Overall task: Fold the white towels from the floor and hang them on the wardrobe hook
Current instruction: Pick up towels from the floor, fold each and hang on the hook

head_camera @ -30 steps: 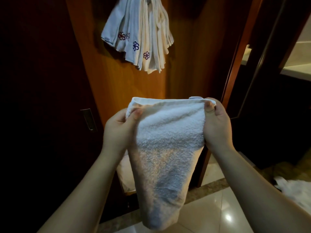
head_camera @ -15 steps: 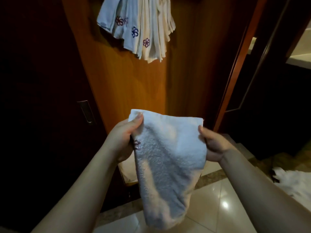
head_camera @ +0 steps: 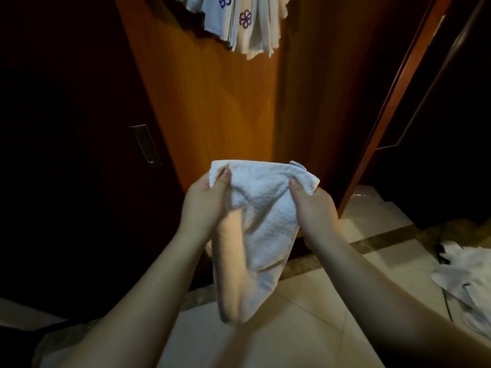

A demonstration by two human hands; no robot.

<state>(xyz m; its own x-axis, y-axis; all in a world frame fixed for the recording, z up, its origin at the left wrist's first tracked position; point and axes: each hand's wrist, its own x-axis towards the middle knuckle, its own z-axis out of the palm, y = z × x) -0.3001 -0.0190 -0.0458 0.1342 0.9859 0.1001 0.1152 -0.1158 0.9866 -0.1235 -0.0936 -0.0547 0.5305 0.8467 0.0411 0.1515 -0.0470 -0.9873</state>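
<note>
both hands pinch the top corners of a fluffy white terry towel [head_camera: 261, 224], left hand [head_camera: 204, 205] at 9 o'clock, right hand [head_camera: 314, 211] at 3 (flower-stitched white towels [head_camera: 247, 25] hang at 12)
</note>
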